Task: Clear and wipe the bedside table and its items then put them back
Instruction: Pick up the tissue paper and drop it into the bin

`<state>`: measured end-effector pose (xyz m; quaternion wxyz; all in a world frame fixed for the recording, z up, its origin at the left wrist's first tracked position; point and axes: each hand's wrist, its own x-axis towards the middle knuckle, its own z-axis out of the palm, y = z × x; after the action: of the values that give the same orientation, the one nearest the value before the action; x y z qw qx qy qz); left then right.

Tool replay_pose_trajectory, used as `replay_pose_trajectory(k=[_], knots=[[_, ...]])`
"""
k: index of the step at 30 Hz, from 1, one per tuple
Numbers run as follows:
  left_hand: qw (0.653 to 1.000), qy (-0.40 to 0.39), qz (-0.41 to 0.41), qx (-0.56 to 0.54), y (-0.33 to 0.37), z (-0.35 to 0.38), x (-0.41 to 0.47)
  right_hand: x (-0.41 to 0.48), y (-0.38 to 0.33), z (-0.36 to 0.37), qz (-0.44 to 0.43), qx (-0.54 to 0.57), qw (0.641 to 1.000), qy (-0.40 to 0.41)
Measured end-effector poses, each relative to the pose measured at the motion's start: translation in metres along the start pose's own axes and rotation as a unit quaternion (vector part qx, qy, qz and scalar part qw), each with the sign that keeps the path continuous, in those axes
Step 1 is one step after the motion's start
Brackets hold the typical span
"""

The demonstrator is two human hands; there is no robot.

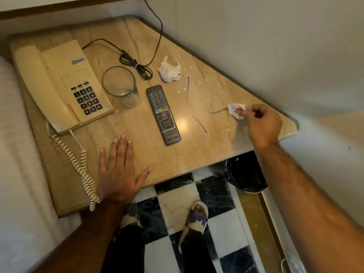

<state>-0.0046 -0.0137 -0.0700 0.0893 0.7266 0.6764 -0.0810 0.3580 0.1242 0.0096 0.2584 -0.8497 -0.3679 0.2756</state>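
The beige marble bedside table (153, 154) carries a cream telephone (59, 83) at the left, an empty glass (121, 87), a black remote (163, 115), a bundled black cable (137, 66) and a crumpled tissue (169, 71). Blue pen marks (188, 89) and pale specks dot the right part of the top. My right hand (262, 125) pinches a small white scrap of paper (235, 110) near the table's right corner. My left hand (118, 170) lies flat, fingers spread, on the front edge beside the phone's coiled cord (82, 168).
A bed with white linen (17, 174) borders the table on the left. White walls close in behind and to the right. A bin with a black liner (244, 174) stands under the table's right corner. My slippered feet (195, 219) stand on checkered tiles.
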Motion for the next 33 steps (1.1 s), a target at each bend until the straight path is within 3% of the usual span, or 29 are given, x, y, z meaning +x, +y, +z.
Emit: replay_pose_trajectory(k=[4, 8, 15, 19, 23, 28, 33], knots=[[1.0, 0.007, 0.0, -0.006, 0.001, 0.0, -0.001, -0.059, 0.069, -0.047, 0.157, 0.119, 0.979, 0.046], [1.0, 0.027, 0.004, -0.014, 0.003, 0.0, -0.002, -0.083, 0.155, -0.054, 0.328, 0.11, 0.937, 0.056], [0.999, 0.04, 0.003, -0.013, 0.004, 0.002, -0.002, -0.068, 0.234, -0.032, 0.349, 0.035, 0.935, 0.042], [1.0, 0.028, 0.005, -0.004, 0.004, 0.001, -0.002, -0.11, 0.159, -0.035, 0.251, -0.004, 0.967, 0.036], [1.0, 0.002, -0.001, 0.004, 0.001, -0.002, -0.001, -0.107, 0.036, -0.006, 0.008, 0.026, 1.0, 0.002], [1.0, -0.011, 0.003, -0.004, 0.001, -0.007, 0.0, -0.047, -0.092, 0.079, -0.241, -0.008, 0.966, -0.093], [1.0, -0.015, 0.012, 0.003, 0.001, -0.007, 0.0, -0.004, -0.144, 0.154, -0.33, -0.183, 0.91, -0.174]])
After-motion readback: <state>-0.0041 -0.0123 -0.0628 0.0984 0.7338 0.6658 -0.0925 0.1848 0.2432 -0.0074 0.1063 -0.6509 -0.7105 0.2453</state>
